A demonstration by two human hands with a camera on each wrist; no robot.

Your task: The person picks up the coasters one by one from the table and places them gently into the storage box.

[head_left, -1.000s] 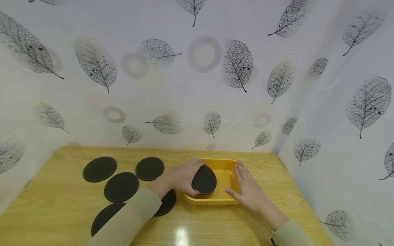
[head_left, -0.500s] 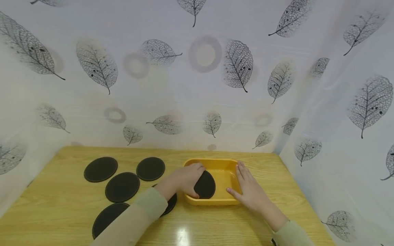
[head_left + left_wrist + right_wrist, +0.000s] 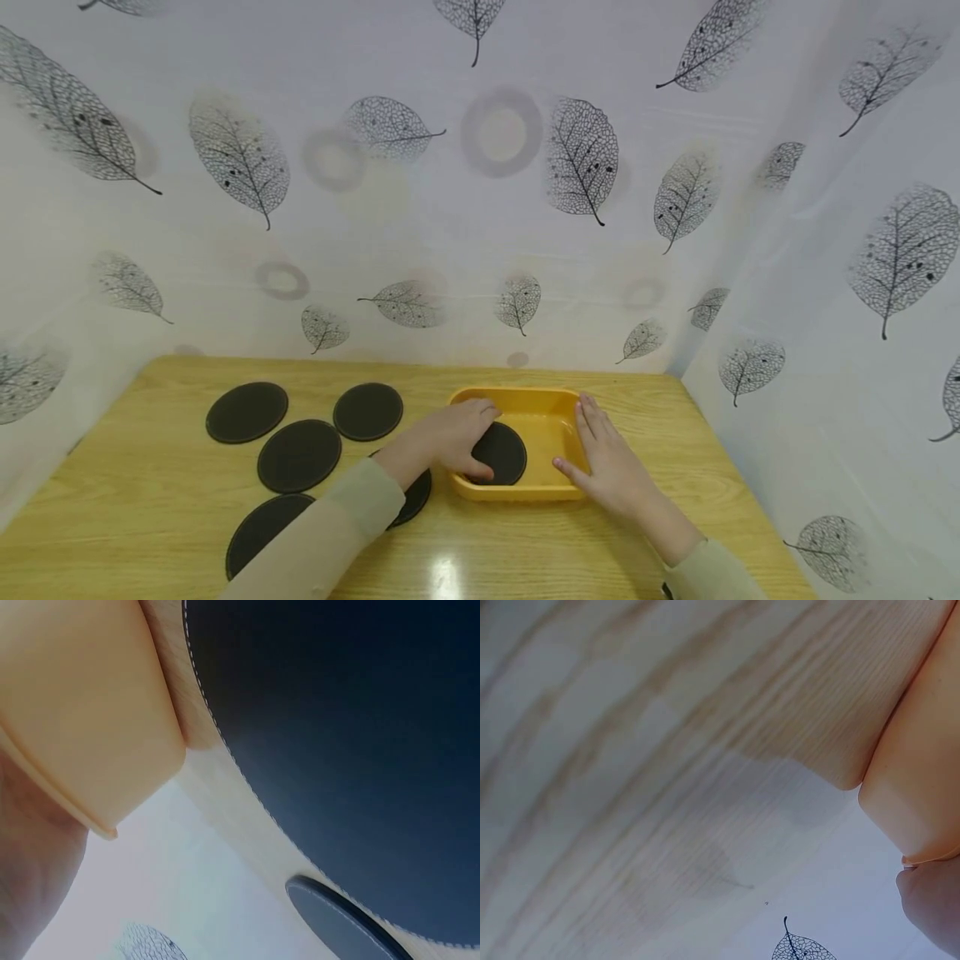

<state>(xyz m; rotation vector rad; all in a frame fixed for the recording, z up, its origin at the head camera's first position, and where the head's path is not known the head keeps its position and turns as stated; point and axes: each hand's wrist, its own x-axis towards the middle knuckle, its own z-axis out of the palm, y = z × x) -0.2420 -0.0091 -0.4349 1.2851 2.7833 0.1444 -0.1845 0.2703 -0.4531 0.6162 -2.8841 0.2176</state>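
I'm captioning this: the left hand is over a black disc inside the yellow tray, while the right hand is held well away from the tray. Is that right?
Not quite: the right hand isn't away from the yellow tray; the head view shows it against the tray's right side. The left hand is indeed over a black disc inside the tray.

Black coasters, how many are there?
6: one tray coaster inside the yellow tray; on the table, back-left coaster, back-right coaster, middle coaster, plus front-left coaster and front-right coaster, both partly behind the sleeve. Others could be hidden.
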